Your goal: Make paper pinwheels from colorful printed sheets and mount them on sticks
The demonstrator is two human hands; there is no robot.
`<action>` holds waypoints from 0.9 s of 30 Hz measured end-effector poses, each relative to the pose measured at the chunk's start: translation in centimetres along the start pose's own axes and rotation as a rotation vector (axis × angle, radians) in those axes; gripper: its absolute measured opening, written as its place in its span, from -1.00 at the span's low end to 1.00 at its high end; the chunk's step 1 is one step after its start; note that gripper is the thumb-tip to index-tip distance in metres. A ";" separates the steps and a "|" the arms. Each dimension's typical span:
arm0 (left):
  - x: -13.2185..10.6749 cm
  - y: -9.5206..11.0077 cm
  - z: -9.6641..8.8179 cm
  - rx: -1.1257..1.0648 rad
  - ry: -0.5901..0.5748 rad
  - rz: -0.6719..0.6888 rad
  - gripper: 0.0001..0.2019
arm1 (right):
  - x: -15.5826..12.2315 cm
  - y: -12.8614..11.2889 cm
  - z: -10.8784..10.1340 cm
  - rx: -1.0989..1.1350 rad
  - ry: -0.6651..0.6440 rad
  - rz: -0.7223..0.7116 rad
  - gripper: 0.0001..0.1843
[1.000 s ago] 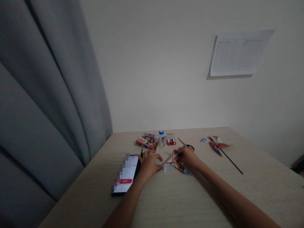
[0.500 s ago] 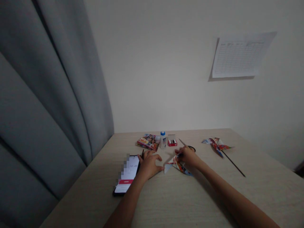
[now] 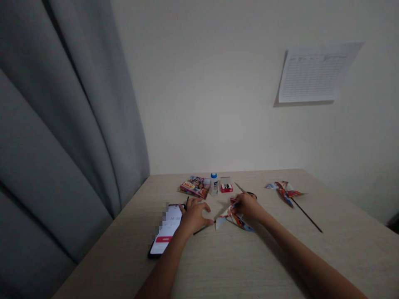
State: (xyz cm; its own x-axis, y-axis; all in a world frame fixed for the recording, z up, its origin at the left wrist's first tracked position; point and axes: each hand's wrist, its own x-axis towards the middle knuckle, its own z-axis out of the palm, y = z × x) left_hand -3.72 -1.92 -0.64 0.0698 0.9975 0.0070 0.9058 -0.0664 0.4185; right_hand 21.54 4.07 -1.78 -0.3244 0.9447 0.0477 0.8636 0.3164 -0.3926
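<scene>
On the table a colourful paper pinwheel (image 3: 229,214) lies under my right hand (image 3: 247,206), whose fingers pinch it near the centre and partly hide it. My left hand (image 3: 195,216) rests to the left of that paper, with thumb and fingers apart and nothing visible between them. Beneath the left hand, part of a thin black stick (image 3: 201,230) shows by the thumb. A phone (image 3: 165,230) with a lit timer screen lies by my left wrist. Just behind my right hand are scissors (image 3: 240,187), their handles mostly covered.
Toward the back stand a stack of printed paper (image 3: 195,186), a glue bottle with blue cap (image 3: 214,185) and a small red box (image 3: 226,187). Another pinwheel on a black stick (image 3: 285,191) lies at right. A grey curtain (image 3: 77,124) borders the left.
My left hand has shifted slightly left, and more of the black stick shows beneath it. My right hand stays at the pinwheel's centre, almost unmoved.
</scene>
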 end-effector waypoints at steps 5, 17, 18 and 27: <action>0.0 0.0 0.0 -0.016 -0.008 -0.012 -0.61 | -0.3 -0.5 -0.5 -0.013 -0.023 -0.015 -0.78; 0.1 -0.1 0.0 -0.021 -0.034 -0.006 -0.61 | -0.1 -0.8 -0.9 -0.083 -0.067 0.047 -0.68; 0.1 -0.1 0.0 -0.021 -0.038 -0.006 -0.61 | -0.1 -0.9 -0.9 -0.087 -0.071 0.052 -0.67; 0.2 0.0 -0.1 0.000 -0.043 -0.013 -0.59 | 1.0 -1.4 -1.1 -0.132 -0.113 0.074 -0.66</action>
State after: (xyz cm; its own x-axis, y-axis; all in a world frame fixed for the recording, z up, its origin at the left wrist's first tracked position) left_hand -3.79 -1.75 -0.55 0.0759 0.9964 -0.0380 0.9069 -0.0531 0.4179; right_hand 20.43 4.65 -0.14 -0.2925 0.9527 -0.0831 0.9277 0.2615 -0.2666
